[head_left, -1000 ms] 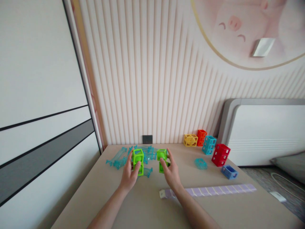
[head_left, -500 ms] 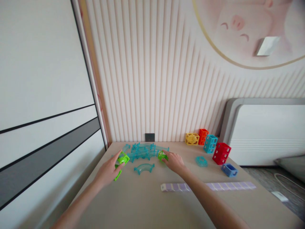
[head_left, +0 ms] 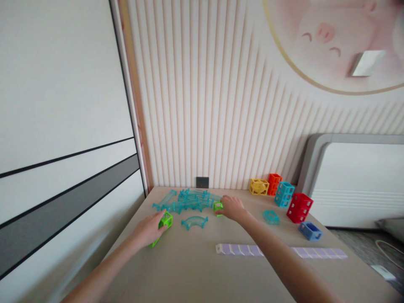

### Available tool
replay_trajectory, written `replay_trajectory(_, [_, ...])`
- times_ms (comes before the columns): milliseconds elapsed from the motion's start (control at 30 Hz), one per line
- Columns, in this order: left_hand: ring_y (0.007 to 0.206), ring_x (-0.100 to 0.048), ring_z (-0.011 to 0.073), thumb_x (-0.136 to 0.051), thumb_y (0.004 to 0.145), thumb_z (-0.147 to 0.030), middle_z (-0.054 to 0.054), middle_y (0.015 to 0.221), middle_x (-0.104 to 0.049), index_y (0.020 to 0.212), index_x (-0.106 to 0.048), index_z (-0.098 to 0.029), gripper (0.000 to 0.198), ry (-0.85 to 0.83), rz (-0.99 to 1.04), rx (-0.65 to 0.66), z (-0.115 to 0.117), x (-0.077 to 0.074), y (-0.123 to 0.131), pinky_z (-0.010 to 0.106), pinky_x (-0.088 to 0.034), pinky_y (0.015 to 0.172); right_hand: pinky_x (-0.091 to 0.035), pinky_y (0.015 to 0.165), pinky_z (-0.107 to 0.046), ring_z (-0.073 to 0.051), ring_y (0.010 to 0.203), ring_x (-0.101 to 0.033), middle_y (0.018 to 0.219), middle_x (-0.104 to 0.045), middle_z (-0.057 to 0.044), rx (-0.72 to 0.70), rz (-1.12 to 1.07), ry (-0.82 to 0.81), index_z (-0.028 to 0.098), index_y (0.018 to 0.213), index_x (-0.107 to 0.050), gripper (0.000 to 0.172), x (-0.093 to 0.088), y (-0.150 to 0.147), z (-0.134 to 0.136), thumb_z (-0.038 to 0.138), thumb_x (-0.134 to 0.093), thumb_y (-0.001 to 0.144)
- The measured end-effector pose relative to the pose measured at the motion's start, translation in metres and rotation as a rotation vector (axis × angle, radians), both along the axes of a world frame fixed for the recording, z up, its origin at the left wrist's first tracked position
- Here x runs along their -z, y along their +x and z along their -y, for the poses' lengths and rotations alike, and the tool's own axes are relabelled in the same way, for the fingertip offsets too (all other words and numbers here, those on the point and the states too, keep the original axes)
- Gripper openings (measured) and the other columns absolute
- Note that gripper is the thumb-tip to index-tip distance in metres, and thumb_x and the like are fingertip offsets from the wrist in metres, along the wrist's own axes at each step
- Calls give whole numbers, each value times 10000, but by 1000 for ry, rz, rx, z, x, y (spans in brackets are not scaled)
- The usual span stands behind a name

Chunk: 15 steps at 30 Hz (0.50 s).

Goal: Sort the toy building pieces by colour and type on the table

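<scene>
My left hand (head_left: 148,229) is closed on a green open-frame toy block (head_left: 167,219) at the left side of the table, with the fingers on top and the thumb at its near side. Under that hand a thin green edge (head_left: 155,243) shows; most of it is hidden. Farther right, the fingers of my right hand (head_left: 233,208) grip a second, smaller-looking green frame block (head_left: 217,207), partly covered by them. Clear teal track pieces (head_left: 189,203) lie in a heap between and behind the hands. One curved teal track piece (head_left: 194,221) lies apart, nearer me.
At the right stand yellow (head_left: 259,186), orange (head_left: 275,184), teal (head_left: 284,194) and red (head_left: 299,208) frame blocks, plus a low blue one (head_left: 310,231). A teal ring-shaped piece (head_left: 271,217) lies left of them. A long lilac strip (head_left: 238,249) passes beneath my right forearm.
My left hand has lowered the green block nearer the tabletop. My right hand stays at its green block, its fingers shifted slightly. The whole view has swung a little to the left.
</scene>
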<state>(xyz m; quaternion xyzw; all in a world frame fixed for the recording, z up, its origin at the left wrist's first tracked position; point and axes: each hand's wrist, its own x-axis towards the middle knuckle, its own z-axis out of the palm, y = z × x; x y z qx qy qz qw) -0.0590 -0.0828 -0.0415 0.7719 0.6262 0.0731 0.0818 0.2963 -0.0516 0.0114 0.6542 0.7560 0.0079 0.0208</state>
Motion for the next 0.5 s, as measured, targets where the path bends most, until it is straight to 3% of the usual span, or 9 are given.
replay_trajectory(133, [1211,-622,348,-474,882,-410,161,1384,-612,1479,-452,-181,640,-39,-73,12,3,-4,5,463,-458,1015,-530,838,-384,-317,1070,-696,1182,-719,-165,-30,33,-34,173,1078,-749,389,-9,7,-2,469,-632,854])
replay_trajectory(300, [1111,-677,336,-455,895,-384,150,1225,-713,1514,-397,-241,638,-46,-176,25,8,-12,11,442,-497,944,-546,784,-380,-315,975,-732,1030,-765,-184,-57,105,-104,154,971,-788,243,-11,7,-6,256,-614,836])
replay_trajectory(500, [1034,-694,389,-517,847,-319,189,1114,-738,1536,-348,-265,711,-76,-202,19,9,-16,18,493,-506,884,-543,803,-380,-323,1013,-719,1077,-742,-205,-78,168,-55,139,1013,-770,220,-8,0,-6,217,-639,854])
